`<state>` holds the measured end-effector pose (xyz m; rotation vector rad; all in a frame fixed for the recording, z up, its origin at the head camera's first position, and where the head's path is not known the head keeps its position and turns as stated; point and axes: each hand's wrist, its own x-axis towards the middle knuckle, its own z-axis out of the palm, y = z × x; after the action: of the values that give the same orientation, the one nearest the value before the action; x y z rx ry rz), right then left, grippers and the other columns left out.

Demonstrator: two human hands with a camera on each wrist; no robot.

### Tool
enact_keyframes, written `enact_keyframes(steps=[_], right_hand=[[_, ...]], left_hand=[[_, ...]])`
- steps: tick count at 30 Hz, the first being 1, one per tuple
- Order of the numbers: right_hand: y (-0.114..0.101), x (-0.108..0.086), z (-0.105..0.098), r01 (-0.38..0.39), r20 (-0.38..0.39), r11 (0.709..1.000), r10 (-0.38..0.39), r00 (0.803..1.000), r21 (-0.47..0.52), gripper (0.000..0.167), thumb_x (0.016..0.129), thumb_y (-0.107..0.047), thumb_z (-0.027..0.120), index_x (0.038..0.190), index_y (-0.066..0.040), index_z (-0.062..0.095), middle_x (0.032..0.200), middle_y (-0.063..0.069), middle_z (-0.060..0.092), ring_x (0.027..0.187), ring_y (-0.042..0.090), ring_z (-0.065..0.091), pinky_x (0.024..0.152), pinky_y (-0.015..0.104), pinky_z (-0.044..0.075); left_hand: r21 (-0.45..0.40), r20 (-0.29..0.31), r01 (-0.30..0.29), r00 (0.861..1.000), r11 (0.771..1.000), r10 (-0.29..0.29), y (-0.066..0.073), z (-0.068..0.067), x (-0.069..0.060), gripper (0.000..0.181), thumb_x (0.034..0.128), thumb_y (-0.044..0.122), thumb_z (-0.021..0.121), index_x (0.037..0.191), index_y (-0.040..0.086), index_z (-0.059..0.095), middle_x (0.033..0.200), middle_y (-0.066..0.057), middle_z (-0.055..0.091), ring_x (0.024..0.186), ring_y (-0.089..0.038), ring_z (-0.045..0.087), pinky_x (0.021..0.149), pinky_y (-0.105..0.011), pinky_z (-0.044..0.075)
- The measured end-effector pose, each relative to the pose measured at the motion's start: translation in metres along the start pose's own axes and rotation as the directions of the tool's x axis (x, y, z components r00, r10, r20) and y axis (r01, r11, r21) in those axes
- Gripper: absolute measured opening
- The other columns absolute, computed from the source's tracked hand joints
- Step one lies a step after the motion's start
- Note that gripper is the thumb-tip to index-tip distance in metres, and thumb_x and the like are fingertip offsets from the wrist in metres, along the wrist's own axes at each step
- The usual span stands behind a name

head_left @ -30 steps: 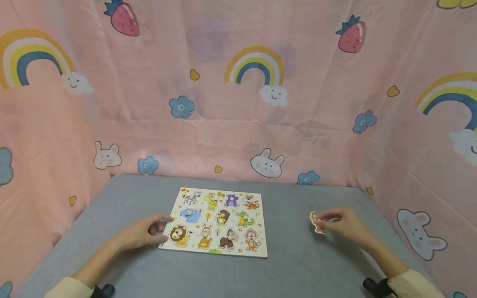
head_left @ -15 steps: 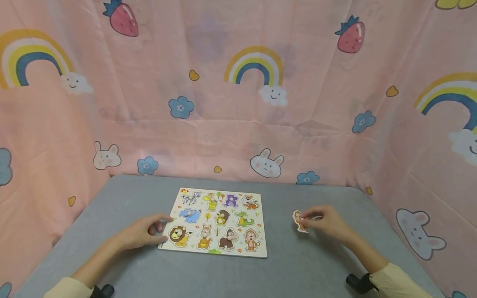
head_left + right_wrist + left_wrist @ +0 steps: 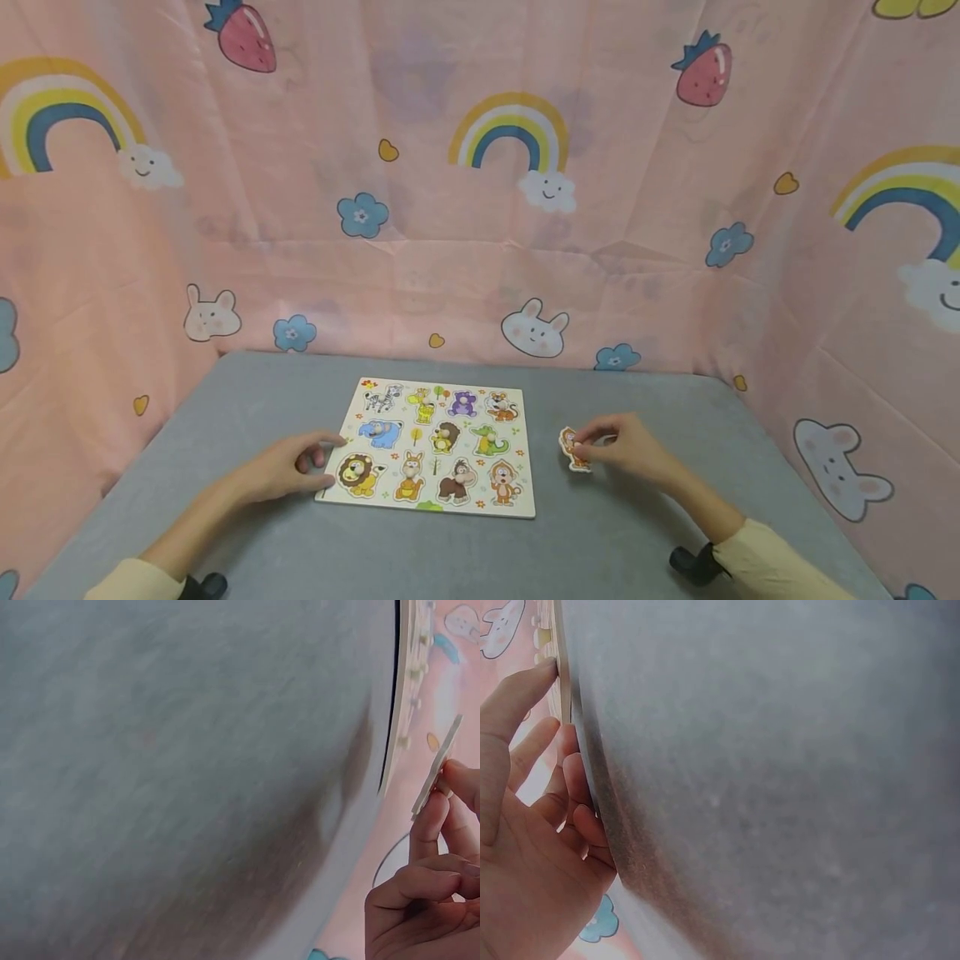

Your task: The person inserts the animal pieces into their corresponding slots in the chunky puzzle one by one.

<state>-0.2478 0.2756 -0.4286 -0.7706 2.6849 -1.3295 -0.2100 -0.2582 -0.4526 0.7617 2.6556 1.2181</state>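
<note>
A wooden animal peg puzzle board (image 3: 420,510) lies flat on the grey table in the head view. At its left edge my left hand (image 3: 281,469) touches the board with thumb and forefinger spread apart. My right hand (image 3: 630,450) pinches a small orange-brown puzzle piece (image 3: 570,450), which looks like a monkey, to the right of the board. That piece (image 3: 436,766) appears edge-on and raised in the right wrist view, held between thumb and fingers. Its printed face is partly covered by fingers. In the left wrist view, the left hand's (image 3: 540,847) smaller fingers curl beside the board's edge.
The grey table (image 3: 480,558) extends around the board. A pink curtain (image 3: 420,283) printed with rainbows, strawberries and rabbits stands behind it and at both sides. Several animal pictures fill the board, including a lion (image 3: 358,475) and a crocodile (image 3: 489,442).
My right hand has moved left across the table with the puzzle piece, closer to the board. The left hand and the board stay in place.
</note>
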Motion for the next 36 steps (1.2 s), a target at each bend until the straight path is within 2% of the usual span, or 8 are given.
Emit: enact_keyframes(steps=[7,12,20,28,36], right_hand=[[-0.005,0.009,0.010,0.048,0.022,0.999,-0.048,0.999,-0.007,0.012,0.087,-0.013,0.082,0.093,-0.003,0.078,0.083,0.000,0.071,0.077,0.016,0.063,0.065,0.027,0.050],[-0.008,0.014,0.018,0.051,0.037,0.999,-0.050,0.998,-0.018,0.009,0.088,-0.015,0.082,0.092,-0.007,0.078,0.083,-0.002,0.072,0.075,0.015,0.063,0.064,0.027,0.049],[-0.015,0.018,0.029,0.050,0.069,0.999,-0.049,0.996,-0.004,0.010,0.089,-0.016,0.081,0.093,-0.007,0.079,0.084,-0.002,0.072,0.075,0.017,0.061,0.063,0.027,0.047],[-0.019,0.023,0.035,0.043,0.052,0.999,-0.043,0.998,0.010,0.010,0.089,-0.015,0.081,0.093,-0.006,0.078,0.083,-0.002,0.071,0.073,0.018,0.059,0.059,0.024,0.041],[-0.026,0.025,0.038,0.065,0.085,0.998,-0.066,0.994,0.016,0.009,0.089,-0.016,0.080,0.093,-0.008,0.079,0.084,-0.001,0.072,0.073,0.019,0.059,0.060,0.025,0.044]], left_hand=[[0.037,-0.011,-0.016,1.000,0.999,0.016,-0.001,0.001,0.000,0.050,0.0879,0.018,0.082,0.129,0.000,0.060,0.090,-0.001,0.051,0.071,-0.009,0.045,0.062,-0.027,0.038],[0.041,-0.010,-0.025,1.000,0.999,0.025,-0.002,0.000,0.000,0.049,0.0882,0.018,0.081,0.129,0.000,0.061,0.090,-0.001,0.051,0.071,-0.009,0.045,0.062,-0.027,0.038],[0.071,-0.009,-0.007,1.000,0.997,0.007,-0.002,-0.001,0.000,0.049,0.0881,0.022,0.081,0.129,0.003,0.061,0.090,-0.001,0.052,0.072,-0.010,0.047,0.064,-0.028,0.039],[0.045,-0.010,-0.011,1.000,0.999,0.011,-0.002,0.000,-0.001,0.050,0.0885,0.021,0.081,0.130,0.002,0.061,0.090,-0.001,0.052,0.073,-0.010,0.046,0.064,-0.028,0.038],[0.045,-0.009,-0.013,1.000,0.999,0.013,-0.002,0.000,-0.001,0.049,0.0885,0.019,0.081,0.129,0.001,0.061,0.090,-0.001,0.052,0.072,-0.010,0.046,0.063,-0.028,0.038]])
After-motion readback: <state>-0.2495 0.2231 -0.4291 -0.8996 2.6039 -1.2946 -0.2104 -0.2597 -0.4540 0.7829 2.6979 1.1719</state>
